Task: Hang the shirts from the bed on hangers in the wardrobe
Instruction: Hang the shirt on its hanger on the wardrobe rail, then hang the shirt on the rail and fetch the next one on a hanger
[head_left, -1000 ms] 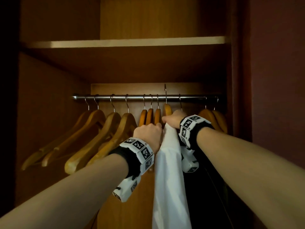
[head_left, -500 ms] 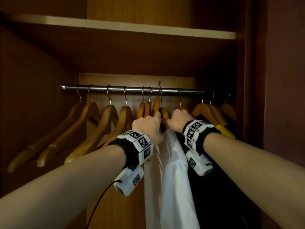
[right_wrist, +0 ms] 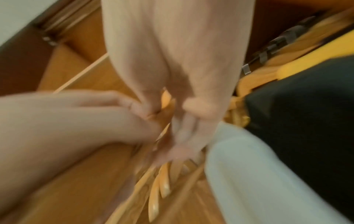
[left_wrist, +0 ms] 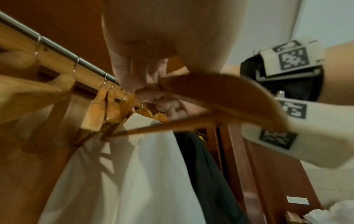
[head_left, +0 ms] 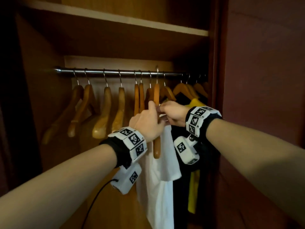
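A wooden hanger [head_left: 156, 142] is seen edge-on, its hook up at the metal rail [head_left: 115, 73]. My left hand [head_left: 148, 119] grips this hanger [left_wrist: 220, 94] just below the neck. A white shirt [head_left: 156, 187] hangs behind and below it; the hanger's near arm is bare in front of the cloth. My right hand [head_left: 173, 113] meets the left at the hanger's neck, its fingers [left_wrist: 166, 106] curled, with a bit of white cloth under them. The right wrist view is blurred and shows the white shirt [right_wrist: 249, 174] beside the right hand [right_wrist: 182, 128].
Several empty wooden hangers [head_left: 105, 113] fill the rail to the left. A black garment [head_left: 181, 195] and a yellow one [head_left: 193, 187] hang on the right, close to the wardrobe side [head_left: 217, 80]. A shelf [head_left: 132, 20] runs above the rail.
Both hands have come down a little from the rail. The hanger has turned edge-on and its near arm now shows bare in front of the white shirt.
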A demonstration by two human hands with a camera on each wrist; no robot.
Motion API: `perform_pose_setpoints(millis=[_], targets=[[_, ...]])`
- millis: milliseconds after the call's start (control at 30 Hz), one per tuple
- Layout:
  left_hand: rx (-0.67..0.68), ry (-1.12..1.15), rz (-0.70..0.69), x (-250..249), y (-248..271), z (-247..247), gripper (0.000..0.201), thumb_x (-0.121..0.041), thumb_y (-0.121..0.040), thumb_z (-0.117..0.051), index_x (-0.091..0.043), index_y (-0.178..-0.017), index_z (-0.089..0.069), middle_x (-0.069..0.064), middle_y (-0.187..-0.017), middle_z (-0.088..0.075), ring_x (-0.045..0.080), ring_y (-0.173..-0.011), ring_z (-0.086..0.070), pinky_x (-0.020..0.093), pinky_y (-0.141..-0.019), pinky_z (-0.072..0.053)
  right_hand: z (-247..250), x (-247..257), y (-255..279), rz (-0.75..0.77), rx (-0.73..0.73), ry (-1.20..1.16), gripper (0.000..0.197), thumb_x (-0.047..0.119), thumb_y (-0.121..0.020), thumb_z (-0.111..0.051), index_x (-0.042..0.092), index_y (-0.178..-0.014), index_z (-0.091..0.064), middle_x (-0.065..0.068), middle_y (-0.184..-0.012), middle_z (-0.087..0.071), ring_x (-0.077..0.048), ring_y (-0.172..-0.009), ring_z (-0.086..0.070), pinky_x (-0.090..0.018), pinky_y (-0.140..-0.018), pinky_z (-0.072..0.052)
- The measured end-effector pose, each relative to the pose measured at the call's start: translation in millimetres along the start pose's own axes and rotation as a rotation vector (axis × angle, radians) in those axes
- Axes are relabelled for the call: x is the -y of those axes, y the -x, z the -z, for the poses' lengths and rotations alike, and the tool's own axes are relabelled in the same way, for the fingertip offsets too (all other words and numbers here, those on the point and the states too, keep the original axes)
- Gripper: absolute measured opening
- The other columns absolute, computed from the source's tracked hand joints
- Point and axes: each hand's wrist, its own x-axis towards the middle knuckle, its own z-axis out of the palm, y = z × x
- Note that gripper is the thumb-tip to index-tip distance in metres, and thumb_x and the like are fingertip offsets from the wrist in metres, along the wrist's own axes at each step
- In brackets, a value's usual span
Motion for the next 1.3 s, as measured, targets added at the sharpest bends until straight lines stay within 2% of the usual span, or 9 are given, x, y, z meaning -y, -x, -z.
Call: perform_pose_setpoints(millis=[167, 333, 433, 633, 767, 933, 1033, 1200, 1300], targets=[[-0.028, 0.022, -0.065, 7, 23, 18, 0.026, -0.041, -0.097, -0.041, -0.025, -0.116, -0.048, 0.004, -0.113, -0.065, 0.031, -0.1, -0.063, 0.035, -0.075, -0.044, 11, -9, 65, -0.125, 0.14, 0.033, 0.016, 0.009, -0.106, -0.04, 0.004, -0.107, -0.055, -0.015, -0.094, -0.067, -0.028, -0.073, -0.072, -0.038, -0.071, -0.062], [0.012, 0.074, 0.06, 14, 37, -1, 0.071, -0.036, -0.086, -0.065, -0.016, -0.143, -0.029, 0.01, -0.14, -0.039, 0.03, -0.131, -0.039, 0.044, -0.102, -0.042, 25, -15, 122, -0.21, 0.217, 0.07, 0.013, 0.012, -0.107, -0.042, 0.005, -0.114, -0.05, -0.017, -0.108, -0.067, -0.035, -0.09, -0.072, -0.04, -0.08, -0.062], [0.017, 0.127, 0.065, 7, 47, -15, 0.074, -0.045, -0.083, -0.069, -0.015, -0.141, -0.036, 0.009, -0.142, -0.041, 0.029, -0.136, -0.035, 0.045, -0.109, -0.038, 40, -25, 158, -0.264, 0.254, 0.026, 0.022, 0.011, -0.106, -0.044, 0.004, -0.126, -0.049, -0.016, -0.105, -0.068, -0.033, -0.091, -0.072, -0.042, -0.082, -0.061], [0.171, 0.318, -0.107, -63, 92, -30, 0.043, -0.051, -0.091, -0.058, -0.017, -0.112, -0.043, 0.003, -0.096, -0.059, 0.03, -0.091, -0.063, 0.041, -0.074, -0.052, 86, -48, 254, -0.397, 0.24, 0.07, 0.019, 0.008, -0.103, -0.048, 0.007, -0.122, -0.055, -0.013, -0.099, -0.069, -0.026, -0.082, -0.068, -0.04, -0.079, -0.059], [0.244, 0.249, -0.319, -155, 141, -52, 0.039, -0.054, -0.094, -0.049, -0.021, -0.111, -0.036, 0.003, -0.101, -0.062, 0.032, -0.091, -0.065, 0.044, -0.074, -0.052, 121, -59, 333, -0.489, 0.026, 0.296, 0.036, 0.012, -0.095, -0.066, 0.007, -0.128, -0.053, -0.009, -0.093, -0.069, -0.022, -0.081, -0.069, -0.041, -0.081, -0.059], [0.414, 0.39, -0.402, -300, 221, -75, 0.04, -0.043, -0.094, -0.055, -0.018, -0.117, -0.035, 0.008, -0.107, -0.064, 0.035, -0.098, -0.064, 0.041, -0.077, -0.049, 163, -88, 454, -0.584, -0.359, 0.637, 0.023, 0.015, -0.081, -0.08, 0.007, -0.099, -0.067, -0.005, -0.077, -0.068, -0.016, -0.063, -0.065, -0.038, -0.071, -0.058], [0.551, 0.454, -0.456, -378, 270, -74, 0.041, -0.038, -0.09, -0.058, -0.019, -0.121, -0.038, 0.007, -0.102, -0.064, 0.035, -0.094, -0.065, 0.042, -0.079, -0.053, 181, -104, 546, -0.626, -0.61, 0.739, 0.025, 0.027, -0.079, -0.079, 0.019, -0.101, -0.069, 0.0, -0.092, -0.071, -0.017, -0.081, -0.067, -0.029, -0.072, -0.054], [0.718, 0.559, -0.583, -496, 358, -89, 0.042, -0.023, -0.086, -0.061, -0.019, -0.124, -0.043, 0.005, -0.09, -0.061, 0.032, -0.083, -0.064, 0.041, -0.073, -0.053, 217, -139, 688, -0.76, -0.854, 0.713, 0.025, 0.024, -0.089, -0.067, 0.01, -0.11, -0.067, -0.009, -0.106, -0.069, -0.026, -0.1, -0.066, -0.03, -0.074, -0.046], [0.78, 0.597, -0.617, -564, 406, -103, 0.041, -0.018, -0.087, -0.059, -0.023, -0.124, -0.043, 0.002, -0.087, -0.058, 0.03, -0.082, -0.065, 0.037, -0.069, -0.051, 244, -163, 764, -0.833, -0.965, 0.668, 0.022, 0.021, -0.089, -0.067, 0.014, -0.109, -0.068, -0.006, -0.098, -0.068, -0.024, -0.093, -0.065, -0.028, -0.073, -0.043]])
